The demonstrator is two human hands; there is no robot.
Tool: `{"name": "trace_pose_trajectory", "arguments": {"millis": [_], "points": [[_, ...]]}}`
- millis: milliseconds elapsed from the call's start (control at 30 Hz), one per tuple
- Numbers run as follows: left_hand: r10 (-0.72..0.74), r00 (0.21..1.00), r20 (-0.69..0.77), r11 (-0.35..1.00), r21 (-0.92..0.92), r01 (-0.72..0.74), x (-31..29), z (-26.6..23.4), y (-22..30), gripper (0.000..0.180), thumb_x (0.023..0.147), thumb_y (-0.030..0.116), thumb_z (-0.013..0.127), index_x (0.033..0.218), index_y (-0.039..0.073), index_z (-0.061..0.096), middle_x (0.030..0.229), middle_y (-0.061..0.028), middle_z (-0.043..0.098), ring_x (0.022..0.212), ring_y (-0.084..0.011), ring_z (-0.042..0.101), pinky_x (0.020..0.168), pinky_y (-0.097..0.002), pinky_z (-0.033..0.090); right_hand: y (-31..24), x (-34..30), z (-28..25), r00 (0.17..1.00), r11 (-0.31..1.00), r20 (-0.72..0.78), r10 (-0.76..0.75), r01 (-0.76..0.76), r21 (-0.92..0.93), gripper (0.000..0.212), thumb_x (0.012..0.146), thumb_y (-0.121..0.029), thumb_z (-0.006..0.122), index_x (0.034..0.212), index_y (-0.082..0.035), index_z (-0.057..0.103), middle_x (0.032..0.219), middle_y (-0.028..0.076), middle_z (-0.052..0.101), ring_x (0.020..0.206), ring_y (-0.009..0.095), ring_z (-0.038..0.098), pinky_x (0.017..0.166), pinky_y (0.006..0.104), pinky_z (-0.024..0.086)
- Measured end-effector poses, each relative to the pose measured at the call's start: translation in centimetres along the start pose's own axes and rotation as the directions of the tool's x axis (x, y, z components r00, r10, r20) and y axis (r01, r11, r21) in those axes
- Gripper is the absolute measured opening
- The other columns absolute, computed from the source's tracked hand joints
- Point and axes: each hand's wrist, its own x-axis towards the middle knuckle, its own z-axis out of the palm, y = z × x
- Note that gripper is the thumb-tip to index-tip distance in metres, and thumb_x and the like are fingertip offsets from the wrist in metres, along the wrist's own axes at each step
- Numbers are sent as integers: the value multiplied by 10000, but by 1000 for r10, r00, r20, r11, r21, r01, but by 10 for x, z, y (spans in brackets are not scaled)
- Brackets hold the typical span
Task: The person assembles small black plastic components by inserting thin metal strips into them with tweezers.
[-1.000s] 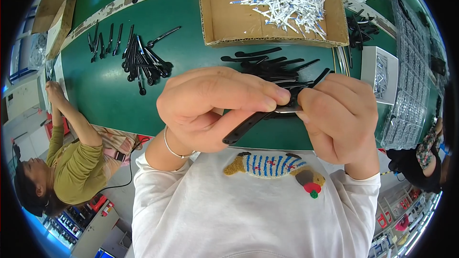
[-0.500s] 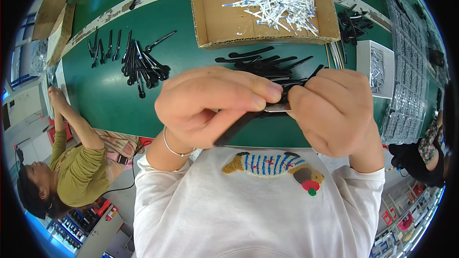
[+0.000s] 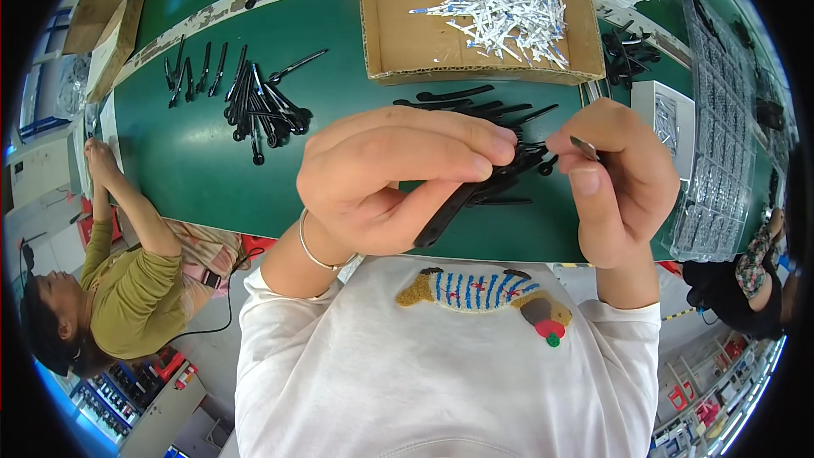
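Note:
My left hand (image 3: pixel 398 165) is closed in a pinch on a long black plastic piece (image 3: pixel 441 219), whose flat end sticks out below the palm toward me. Its other end is hidden by my fingers and blends into the dark pile behind. My right hand (image 3: pixel 623 182) is apart from it on the right, thumb and index finger bent around a small flat metal piece (image 3: pixel 584 148) with a blade-like shape. Just beyond my hands lies a pile of slim black plastic parts (image 3: pixel 487 110), partly covered by them.
A cardboard box (image 3: pixel 483 76) of white paper strips stands beyond the pile. Black round-ended parts (image 3: pixel 263 110) lie at left. A white box (image 3: pixel 688 140) of small metal pieces and clear trays (image 3: pixel 716 178) stand at right. Another person (image 3: pixel 140 305) sits at left.
My right hand has drawn away to the right from my left hand and turned, taking the metal piece along. My left hand keeps hold of the black piece. The whole view has shifted slightly.

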Motion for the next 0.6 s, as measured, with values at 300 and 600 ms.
{"name": "trace_pose_trajectory", "arguments": {"millis": [300, 600], "points": [[42, 986, -163, 866, 498, 45, 4, 15, 0, 236, 589, -51, 671, 809, 28, 633, 777, -92, 647, 650, -228, 618, 558, -294, 508, -10, 6, 30, 961, 921, 74, 266, -276, 275, 322, 716, 97, 669, 1022, 40, 585, 867, 48, 556, 548, 8, 363, 519, 149, 289], [127, 978, -165, 819, 574, -10, 3, 14, -5, 239, 591, -23, 703, 820, 32, 665, 783, -86, 654, 648, -222, 626, 552, -282, 506, 0, 5, 33, 998, 995, -11, 62, -61, 82, 215, 690, 107, 686, 880, 19, 637, 850, 63, 578, 582, 41, 417, 494, 187, 313]]}}
